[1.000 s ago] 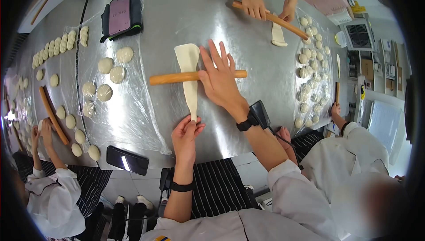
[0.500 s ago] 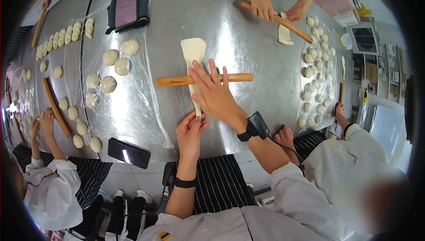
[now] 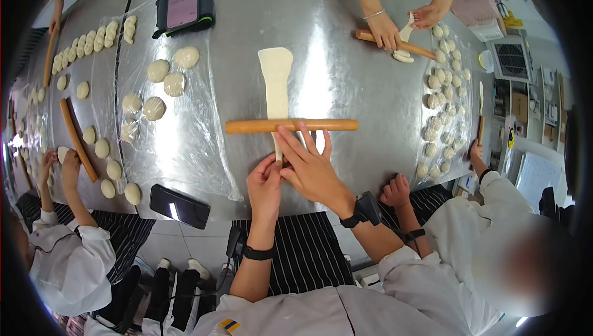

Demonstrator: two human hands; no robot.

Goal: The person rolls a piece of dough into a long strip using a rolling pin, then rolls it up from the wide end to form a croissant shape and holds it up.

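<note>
A long, flat strip of dough lies on the metal table, wide and rounded at its far end and narrowing toward me. Its near tip is pinched in the fingers of my left hand. Across the strip rests a wooden rolling pin. The outstretched fingertips of my right hand press on the pin's near side, with the fingers spread and the palm down. My right thumb is close to my left fingers. Part of the narrow dough end is hidden under the pin and my hands.
Several dough balls sit under plastic film on the left, near a phone in a case. Another phone lies at the near edge. Across the table, a person's hand works another rolling pin. More dough balls fill the right side.
My right hand and the rolling pin have moved toward me, down the strip, and my fingers have slid back off the pin's top. My left hand still pinches the dough tip.
</note>
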